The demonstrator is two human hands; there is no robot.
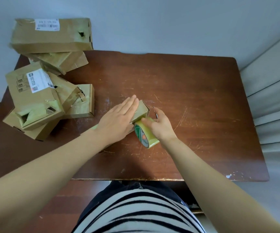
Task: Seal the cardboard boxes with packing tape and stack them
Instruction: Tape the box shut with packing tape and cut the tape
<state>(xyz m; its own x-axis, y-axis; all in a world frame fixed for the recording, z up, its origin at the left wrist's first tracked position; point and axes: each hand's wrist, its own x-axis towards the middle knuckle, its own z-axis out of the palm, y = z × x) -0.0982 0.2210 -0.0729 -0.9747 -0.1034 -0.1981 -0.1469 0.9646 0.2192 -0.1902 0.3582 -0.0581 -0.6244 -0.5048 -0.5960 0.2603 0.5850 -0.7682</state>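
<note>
Two grips meet on one small cardboard box (142, 108), which lies on the scratched brown wooden surface (194, 91) just above the middle of the frame. The left grip (119, 116) lies flat over the box's top, fingers straight and together, pressing it down. Most of the box is hidden beneath the palm, so only its far end and right edge show. The right grip (162, 125) is curled round a roll of packing tape (146, 134) with the thumb on the clear outer band. The roll stands on edge, touching the box's near right corner. Whether a strip already runs from roll to box cannot be told.

At the left of the frame sits a loose heap of cardboard boxes (35, 98), five or so, tilted against one another and shiny with tape. The biggest box (51, 36), with a white label, rides on another at the upper left.

By its look the small box is light and probably hollow — stiff along its edges, yet its thin walls would likely dent under a hard squeeze, and it could skate on the wood if not pinned. A flat palm on top, as now, seems the right hold for taping; for carrying it to the heap, the two long sides would suit. The tape is likely slick outside and sticky beneath — best held around the roll itself.
</note>
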